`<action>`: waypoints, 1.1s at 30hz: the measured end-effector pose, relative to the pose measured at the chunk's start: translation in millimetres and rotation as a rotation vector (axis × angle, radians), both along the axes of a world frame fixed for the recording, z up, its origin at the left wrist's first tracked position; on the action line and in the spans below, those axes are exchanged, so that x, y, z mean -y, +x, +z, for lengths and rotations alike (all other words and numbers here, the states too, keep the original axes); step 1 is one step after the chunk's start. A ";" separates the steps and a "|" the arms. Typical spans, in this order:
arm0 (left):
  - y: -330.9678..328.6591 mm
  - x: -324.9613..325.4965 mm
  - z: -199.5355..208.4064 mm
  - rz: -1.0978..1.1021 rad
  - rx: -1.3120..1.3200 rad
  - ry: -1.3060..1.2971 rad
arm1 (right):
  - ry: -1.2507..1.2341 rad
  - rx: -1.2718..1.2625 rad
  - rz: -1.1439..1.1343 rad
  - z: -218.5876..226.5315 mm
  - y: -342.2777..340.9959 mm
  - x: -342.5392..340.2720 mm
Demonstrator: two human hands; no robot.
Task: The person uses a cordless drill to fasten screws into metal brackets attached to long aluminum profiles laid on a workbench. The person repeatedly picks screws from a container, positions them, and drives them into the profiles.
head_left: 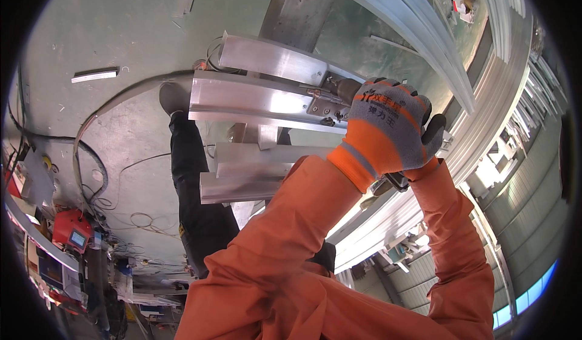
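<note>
My left hand [388,125], in a grey and orange glove with dark fingertips, is curled over the right end of some silvery metal profiles [260,97]. Its fingers are closed, and what they grip is mostly hidden. Just left of the knuckles a dark rounded piece [348,90] sticks out, close to a metal hinge [318,94] with screws on the profiles. Below the wrist shows a dark object [397,181], whose kind I cannot make out. My right hand [423,169] lies mostly behind the left one; only a bit of its cuff area shows, its fingers hidden.
More profiles [248,185] lie nearer me on a support. Long pale profiles [412,25] curve past on the right. A thick cable [115,100] runs over the green floor at left, near a red machine with a small screen [73,231]. A loose strip [95,75] lies there.
</note>
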State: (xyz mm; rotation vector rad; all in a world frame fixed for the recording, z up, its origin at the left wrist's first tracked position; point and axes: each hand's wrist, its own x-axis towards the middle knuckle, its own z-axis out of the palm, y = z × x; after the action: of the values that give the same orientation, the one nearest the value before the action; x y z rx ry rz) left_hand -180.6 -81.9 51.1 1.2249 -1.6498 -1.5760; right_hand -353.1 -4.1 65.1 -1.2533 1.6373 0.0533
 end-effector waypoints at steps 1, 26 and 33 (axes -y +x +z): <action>-1.3 -1.6 -1.8 0.075 0.003 -0.050 | 0.002 -0.006 0.006 0.8 0.8 1.0; -8.8 -6.4 -6.0 -0.167 0.026 -0.067 | -0.021 -0.043 0.027 -1.0 7.3 -16.4; -13.6 -7.8 -9.8 -0.024 -0.014 -0.077 | -0.024 -0.028 0.046 -11.9 5.3 -6.7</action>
State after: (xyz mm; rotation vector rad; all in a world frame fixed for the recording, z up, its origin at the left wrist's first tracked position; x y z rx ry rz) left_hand -194.2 -74.0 41.3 1.1569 -1.7062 -1.5176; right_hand -347.8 2.6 53.2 -1.3138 1.6376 0.0797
